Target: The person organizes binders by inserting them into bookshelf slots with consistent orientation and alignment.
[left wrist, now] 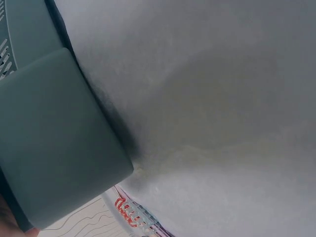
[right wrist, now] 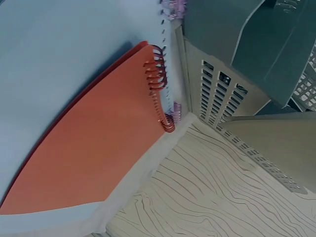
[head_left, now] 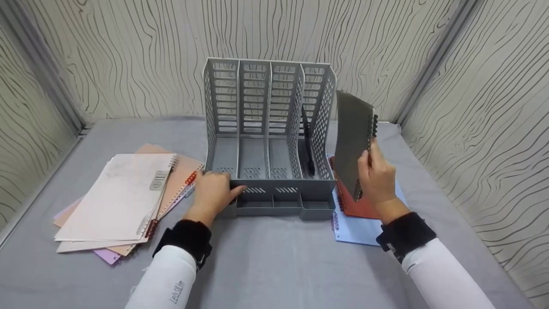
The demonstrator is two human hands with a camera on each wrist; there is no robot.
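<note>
A grey file organizer with upright dividers and small front trays stands mid-table in the head view. My left hand grips its front left corner, thumb along the front rim; the left wrist view shows fingertips at the side of the front tray. With my right hand I hold a dark grey spiral-bound notebook by its coiled edge, raised upright just right of the organizer. Inside the rightmost slot leans a black notebook. Beneath my right hand lie a red spiral notebook and a light blue one.
On the left of the table, several spiral notebooks lie in a loose pile, with a white one on top and peach and purple ones under it. Patterned panels enclose the grey-covered table at the back and sides.
</note>
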